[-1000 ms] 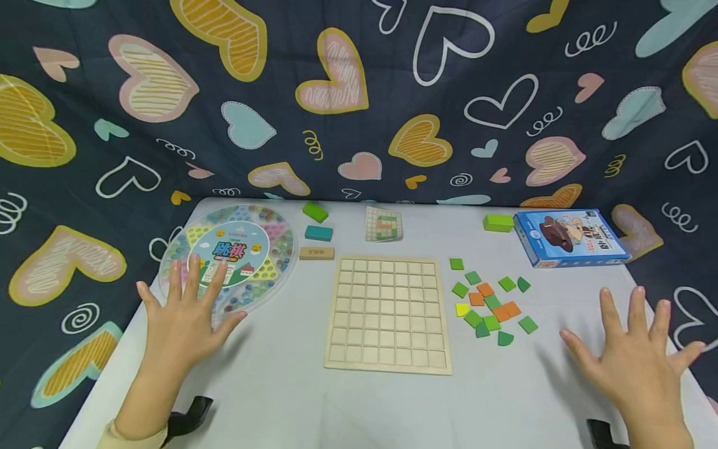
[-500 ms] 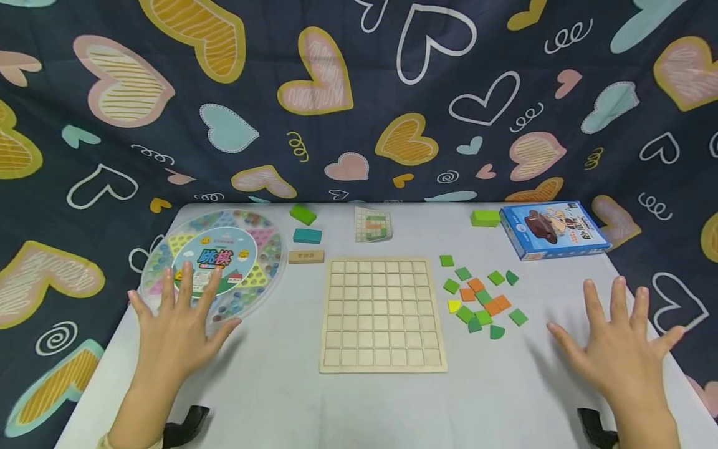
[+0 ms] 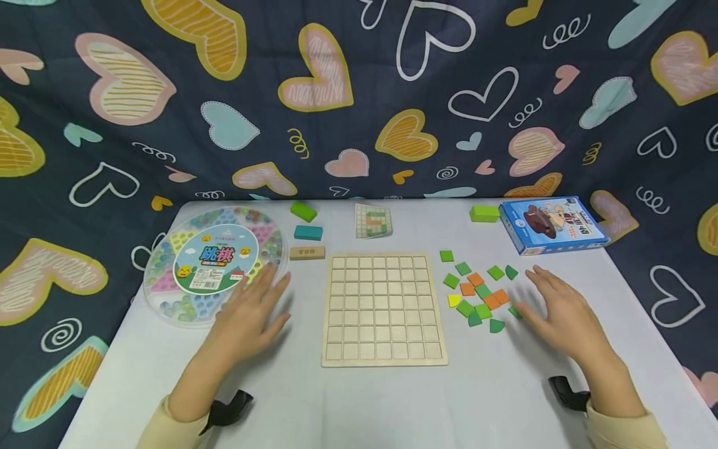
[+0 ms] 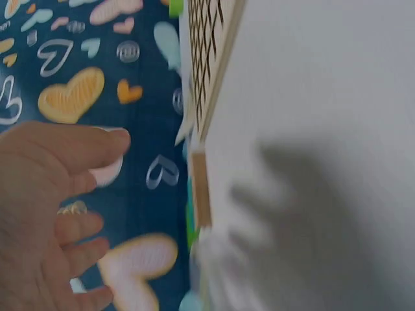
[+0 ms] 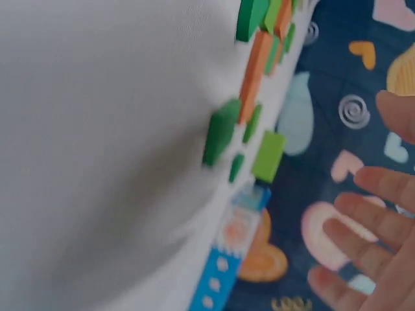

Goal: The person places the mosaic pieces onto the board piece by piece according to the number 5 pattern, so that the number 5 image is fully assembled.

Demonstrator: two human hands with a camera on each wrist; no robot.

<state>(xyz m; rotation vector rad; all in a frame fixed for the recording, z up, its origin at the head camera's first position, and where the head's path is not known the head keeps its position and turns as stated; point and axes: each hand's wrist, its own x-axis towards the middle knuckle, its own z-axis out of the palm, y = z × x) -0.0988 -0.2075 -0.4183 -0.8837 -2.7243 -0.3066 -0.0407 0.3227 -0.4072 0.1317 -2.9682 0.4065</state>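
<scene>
My left hand hovers over the lower right edge of the round Chinese checkers set, fingers relaxed and holding nothing. In the left wrist view its fingers are loosely bent above the table. On the other side my right hand hangs just right of the scattered tiles, fingers extended, nothing held. It partly hides one green tile. The tiles are green, orange and yellow, some square and some with a rounded side. Between the hands lies a wooden grid board with bare square cells.
A folded pattern card lies behind the board. Left of it are a green block, a teal block and a wooden block. A green block and a blue box stand at the back right.
Both hands have moved inward, the left toward the board and the right toward the tiles. Their spread fingers have drawn closer together. The camera view has shifted slightly.
</scene>
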